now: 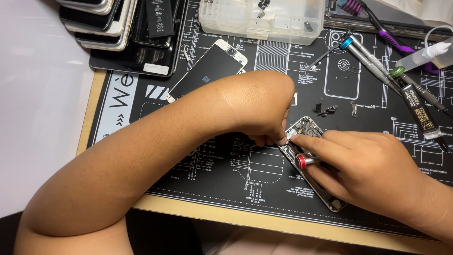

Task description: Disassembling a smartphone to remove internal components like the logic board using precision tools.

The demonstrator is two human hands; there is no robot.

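On the black printed repair mat [155, 141], opened silver phone chassis [309, 156] under both hands, left hand [264, 108] fingers pinched at its top edge, right hand [373, 165] fingers gripping red-capped metal screwdriver [304, 161] over its mid.

Opened silver phone chassis [309, 141]: middle hidden under right hand [368, 165]. Left hand [264, 118] fingertips covered whatever they pinched. Red-capped metal screwdriver [304, 161]: tip out of sight. Small black parts [326, 110] on black printed work mat [236, 170] too small to identify. Stack of dark phones [101, 21] and clear plastic parts box [262, 19] cut off by top edge.
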